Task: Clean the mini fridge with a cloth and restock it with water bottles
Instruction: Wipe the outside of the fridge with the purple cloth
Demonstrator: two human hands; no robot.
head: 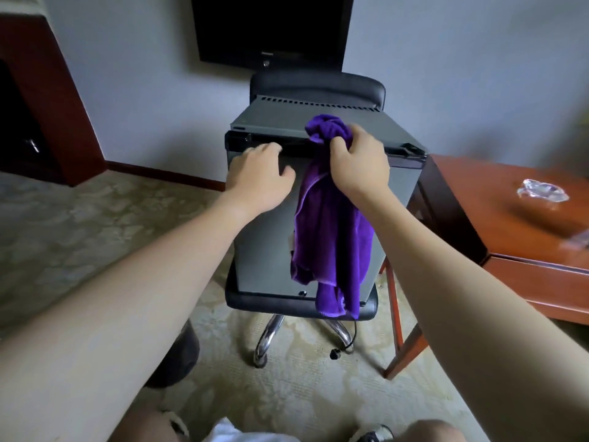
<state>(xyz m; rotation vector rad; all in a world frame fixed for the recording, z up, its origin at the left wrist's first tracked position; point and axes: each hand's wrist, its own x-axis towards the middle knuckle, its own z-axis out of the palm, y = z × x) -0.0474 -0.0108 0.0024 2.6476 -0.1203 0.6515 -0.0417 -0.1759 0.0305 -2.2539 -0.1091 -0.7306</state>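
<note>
Early stage — mini fridge (pixel 271 224) sits on a chair (pixel 318 87), door shut. Right hand (pixel 358 164) grip clamps the purple cloth (pixel 331 237) bunched at the door's top edge; left hand (pixel 261 173) grip open, fingers on that edge. Interior wipe and restock remain — 0 bottles visible.

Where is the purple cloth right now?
In the head view, the purple cloth is near the middle, bunched in the right hand at the top front edge of the mini fridge and hanging down its closed door.
</note>
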